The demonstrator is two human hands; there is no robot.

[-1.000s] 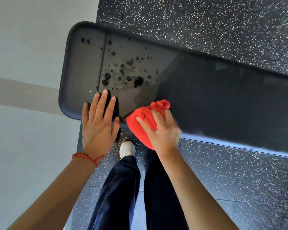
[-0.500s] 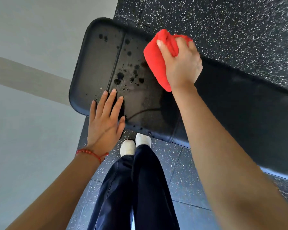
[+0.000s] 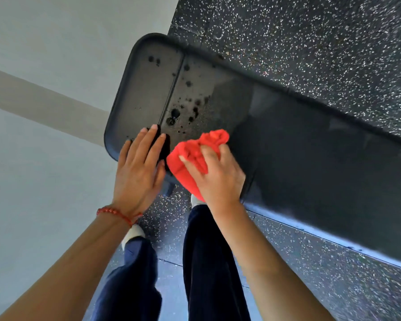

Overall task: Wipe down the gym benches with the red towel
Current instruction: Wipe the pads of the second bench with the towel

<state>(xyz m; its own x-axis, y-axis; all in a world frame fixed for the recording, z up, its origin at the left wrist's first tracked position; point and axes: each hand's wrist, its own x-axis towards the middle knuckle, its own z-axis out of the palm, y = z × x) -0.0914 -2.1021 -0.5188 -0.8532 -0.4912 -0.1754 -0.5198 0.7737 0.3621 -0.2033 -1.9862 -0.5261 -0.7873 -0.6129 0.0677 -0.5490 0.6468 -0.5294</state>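
A black padded gym bench [image 3: 310,140] runs from upper left to lower right. Dark wet droplets [image 3: 175,113] dot its left part beside a seam. My right hand [image 3: 218,177] grips the bunched red towel [image 3: 195,151] and presses it on the bench's near edge. My left hand [image 3: 139,167] lies flat with fingers spread on the bench's near left corner, touching the towel's side. A red bead bracelet sits on my left wrist.
A pale grey wall [image 3: 44,112] with a beige stripe stands to the left of the bench end. Black speckled rubber floor [image 3: 310,42] lies beyond and under the bench. My dark trouser legs [image 3: 206,262] and white shoes stand close to the near edge.
My right hand has swept the towel back from the bench's far edge to the near edge, beside my left hand. Some droplets are gone. The left hand has stayed put.
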